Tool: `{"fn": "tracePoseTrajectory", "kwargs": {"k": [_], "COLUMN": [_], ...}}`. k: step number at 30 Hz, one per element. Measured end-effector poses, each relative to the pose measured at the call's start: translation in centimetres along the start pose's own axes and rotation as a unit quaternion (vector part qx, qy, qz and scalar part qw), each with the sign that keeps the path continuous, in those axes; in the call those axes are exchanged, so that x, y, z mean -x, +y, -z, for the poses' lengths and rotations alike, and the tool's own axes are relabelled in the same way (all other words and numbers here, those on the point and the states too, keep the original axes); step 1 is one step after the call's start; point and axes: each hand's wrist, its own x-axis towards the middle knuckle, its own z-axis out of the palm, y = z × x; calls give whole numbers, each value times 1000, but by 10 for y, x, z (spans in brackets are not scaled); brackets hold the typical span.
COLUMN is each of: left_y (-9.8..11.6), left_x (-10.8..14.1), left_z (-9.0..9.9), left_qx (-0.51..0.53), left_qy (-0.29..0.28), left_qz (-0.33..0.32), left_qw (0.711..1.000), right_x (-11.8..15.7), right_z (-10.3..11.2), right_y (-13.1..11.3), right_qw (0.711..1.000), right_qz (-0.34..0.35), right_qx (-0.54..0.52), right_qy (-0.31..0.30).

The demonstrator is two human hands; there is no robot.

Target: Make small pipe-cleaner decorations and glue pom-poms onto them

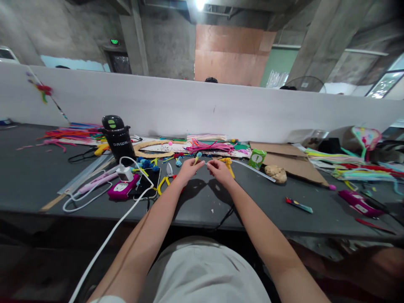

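My left hand point(188, 170) is closed around a small yellowish stem with a light blue tip point(198, 155), which pokes up above the fingers. Close beside it, the fingertips of my right hand point(220, 171) are pinched together on something tiny and pale that I cannot make out. Both hands hover over the dark table's middle, fingertips nearly meeting. Just behind my right hand lies a yellow tool, perhaps a glue gun point(231, 168), partly hidden. Left of my left hand rest cutting pliers point(164, 182) with yellow and red handles.
A black bottle point(120, 141) stands at left behind a purple power strip point(121, 190) with a white cable. Pink pipe cleaners point(211, 146) lie at the back. To the right are a green box point(257, 158), cardboard point(288, 162) and a utility knife point(299, 205).
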Motion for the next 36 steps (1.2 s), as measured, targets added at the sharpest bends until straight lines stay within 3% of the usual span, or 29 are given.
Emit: {"fn": "tracePoseTrajectory", "kwargs": {"k": [10,21,32,36], "left_y": [-2,2,4,0], "left_x": [-2,3,0,-5], "left_z": [-2,-9,-7,-5], "left_qx": [9,144,182,176], "left_qy": [-39,-86,-77,-62], "left_qz": [17,72,103,75], "left_qw": [999,983,975,980], "right_x": [6,6,2,0], "right_z": [-2,-2,5,8], "right_y": [-5,-5,1,5], "right_qw": [1000,997,983,981], "right_qz": [-7,-10,-67,-54], "right_qx": [-13,-76,-168,-179], "right_qy": [-13,-31,29,53]}}
